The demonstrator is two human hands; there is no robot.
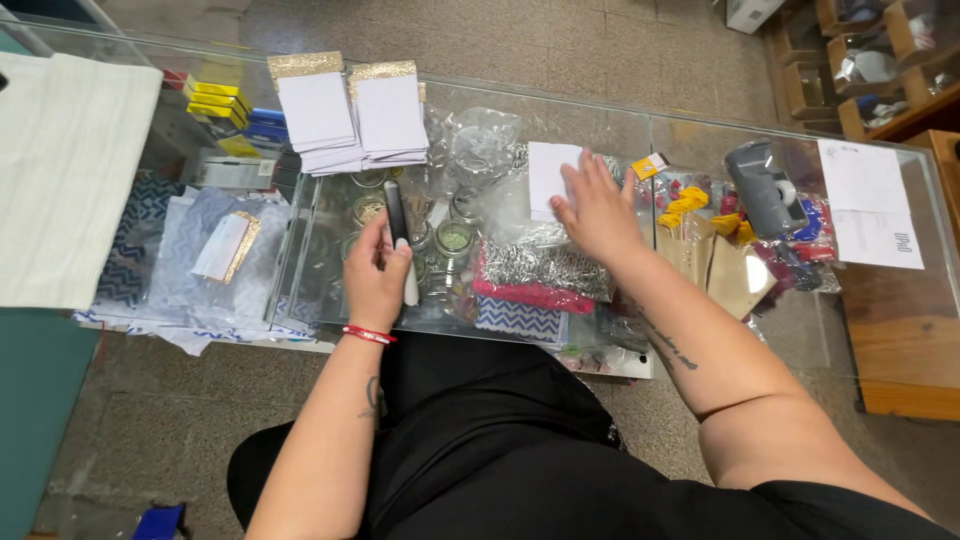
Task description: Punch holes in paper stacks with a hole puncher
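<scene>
My left hand [375,275] is closed around a long black tool with a white end [398,225], held upright over the glass counter top [620,135]. My right hand [597,212] lies flat, fingers spread, on a small white card [547,175] lying on the glass. A red string bracelet circles my left wrist. Two stacks of white cards with gold glitter tops [350,115] sit farther back on the glass, beyond my left hand.
A grey tape dispenser [765,185] and a white paper sheet [872,200] lie on the glass at the right. A white cloth [65,175] covers the left end. Jars, shiny packets and patterned fabric show under the glass. Wooden shelves stand at far right.
</scene>
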